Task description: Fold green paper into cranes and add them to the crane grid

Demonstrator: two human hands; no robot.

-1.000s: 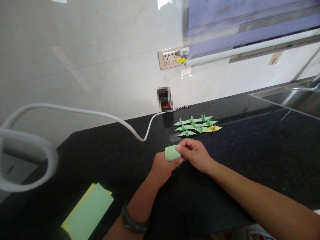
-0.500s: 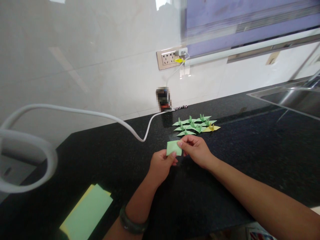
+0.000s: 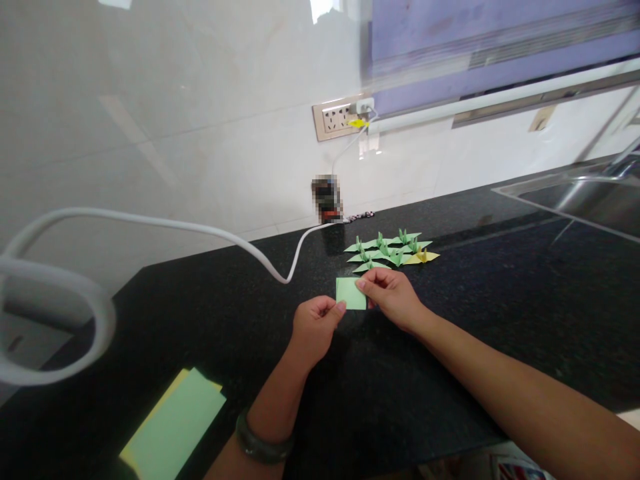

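A small folded square of light green paper (image 3: pixel 351 294) is held between both hands above the dark counter. My left hand (image 3: pixel 316 327) pinches its lower left corner between thumb and fingers. On the upper right side, my right hand (image 3: pixel 391 297) grips the paper, thumb on top and fingers curled behind. Just beyond the hands stand several green folded paper cranes (image 3: pixel 384 249) in close rows, with one yellow paper crane (image 3: pixel 423 257) at their right end. A stack of green and yellow paper sheets (image 3: pixel 175 423) lies at the lower left.
A thick white cable (image 3: pixel 210 231) loops over the left of the black counter (image 3: pixel 240 373). A small blurred-out device (image 3: pixel 327 199) leans on the wall below a socket (image 3: pixel 336 119). At the far right is a metal sink (image 3: pixel 590 203).
My left hand has shifted left and now holds only the paper's lower left corner. The green square lies straighter, showing more of its face. My right hand keeps its grip.
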